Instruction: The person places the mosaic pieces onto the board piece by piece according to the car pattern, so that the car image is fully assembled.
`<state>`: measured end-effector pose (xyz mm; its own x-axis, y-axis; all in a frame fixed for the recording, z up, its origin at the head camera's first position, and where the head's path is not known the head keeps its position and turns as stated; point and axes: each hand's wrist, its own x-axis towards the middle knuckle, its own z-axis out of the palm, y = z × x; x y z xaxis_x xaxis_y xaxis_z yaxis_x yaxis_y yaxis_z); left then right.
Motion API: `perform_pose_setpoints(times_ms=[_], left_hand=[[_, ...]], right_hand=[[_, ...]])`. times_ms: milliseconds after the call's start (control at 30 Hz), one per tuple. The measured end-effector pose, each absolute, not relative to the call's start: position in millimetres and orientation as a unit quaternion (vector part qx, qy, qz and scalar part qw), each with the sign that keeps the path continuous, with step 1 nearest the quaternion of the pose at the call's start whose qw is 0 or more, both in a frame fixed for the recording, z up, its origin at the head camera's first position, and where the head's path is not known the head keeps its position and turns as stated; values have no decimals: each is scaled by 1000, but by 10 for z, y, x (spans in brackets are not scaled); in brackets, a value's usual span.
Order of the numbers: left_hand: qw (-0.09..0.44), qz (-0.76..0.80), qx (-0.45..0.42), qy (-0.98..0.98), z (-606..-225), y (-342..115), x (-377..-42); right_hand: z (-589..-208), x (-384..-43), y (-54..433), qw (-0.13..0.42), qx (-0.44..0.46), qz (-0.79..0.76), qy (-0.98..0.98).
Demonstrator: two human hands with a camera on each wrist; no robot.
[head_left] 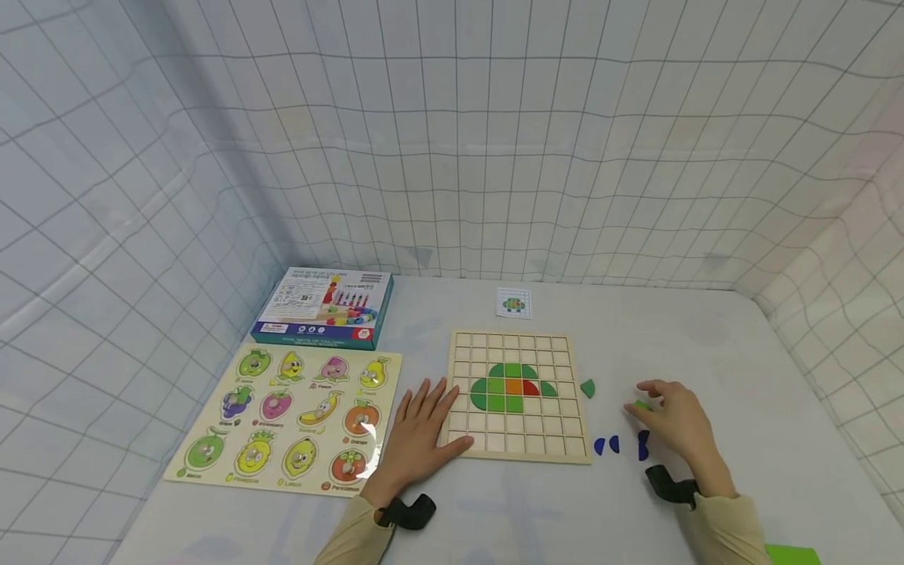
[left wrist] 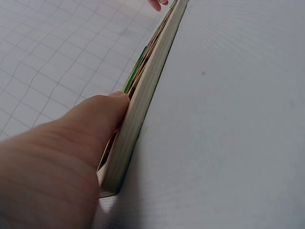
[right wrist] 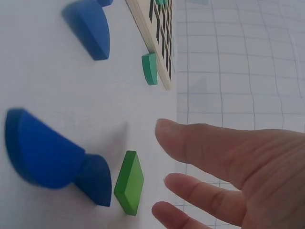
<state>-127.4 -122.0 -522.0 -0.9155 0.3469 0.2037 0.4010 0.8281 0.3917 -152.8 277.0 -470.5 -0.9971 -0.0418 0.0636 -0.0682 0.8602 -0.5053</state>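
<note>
A wooden grid board (head_left: 519,439) lies flat, with green, orange and red pieces (head_left: 513,386) set in its middle cells. My left hand (head_left: 421,435) rests on its left side, fingers spread; in the left wrist view the thumb (left wrist: 102,112) presses on the board's edge (left wrist: 138,102). My right hand (head_left: 674,420) hovers right of the board, its thumb (right wrist: 200,138) and fingers apart around a light green square (right wrist: 129,186) on the table. Several blue half-round pieces (right wrist: 45,150) lie near it, two touching each other. A dark green quarter-round piece (head_left: 588,388) sits beside the board's right edge.
A small pattern card (head_left: 513,303) lies behind the board. To the left are a fruit knob puzzle (head_left: 271,428) and a boxed toy set (head_left: 321,308) behind it. A bright green item (head_left: 792,555) shows at the lower right. Grid-patterned sheets rise at the back and sides.
</note>
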Motion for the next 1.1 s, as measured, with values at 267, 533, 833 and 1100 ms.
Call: perform_pose_setpoints(times_ms=[267,533,833,1100], left_hand=[[62,-221,-197,-953,-5224,-1222,-1273],[61,-218,-195,-954,-5221,-1224,-1273],[66,-219,-197,-953,-5213,-1225,-1268],[63,-213,-197,-955,-5203,-1216,-1263]], right_hand=[[-4676,-1485,2811,-31,8,269,-963],[-4676,-1480,2806,-47,-4,270,-962],[-4716,-1517,2768,-29,7,287,-958],[-4757,-1522,2588,57,31,312,-948]])
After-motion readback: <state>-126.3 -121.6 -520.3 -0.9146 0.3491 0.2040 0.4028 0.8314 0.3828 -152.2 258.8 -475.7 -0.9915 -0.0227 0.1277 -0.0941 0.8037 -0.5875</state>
